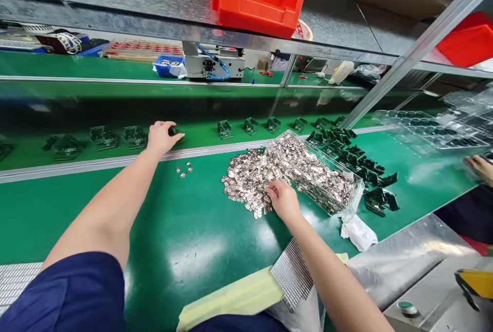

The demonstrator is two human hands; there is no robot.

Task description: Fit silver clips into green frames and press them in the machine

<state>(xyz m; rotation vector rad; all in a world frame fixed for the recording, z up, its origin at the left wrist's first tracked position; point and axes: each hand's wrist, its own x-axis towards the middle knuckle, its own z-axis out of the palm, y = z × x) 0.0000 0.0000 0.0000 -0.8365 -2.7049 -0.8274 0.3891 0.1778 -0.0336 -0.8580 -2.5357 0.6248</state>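
My left hand (162,137) reaches to the strip along the back, its thumb and fingers closed around a small dark green circuit board assembly (175,131), partly hidden by the hand. At the right edge of a heap of small silvery metal pieces (248,175), my right hand (284,199) has its fingertips pinched together. They touch the heap, and whatever is between them is hidden. Beside that hand lies a clear plastic box (356,196) full of the same pieces, spilling into the heap. Several loose metal pieces (184,169) lie below my left hand.
Similar board assemblies (134,136) line the back strip; more (348,154) cluster right of the box. Clear trays (431,126) and another person's hand (479,167) are at the right. A red bin (262,8) sits on the overhead shelf. A ribbed metal-coloured sheet (293,273) lies near my right forearm.
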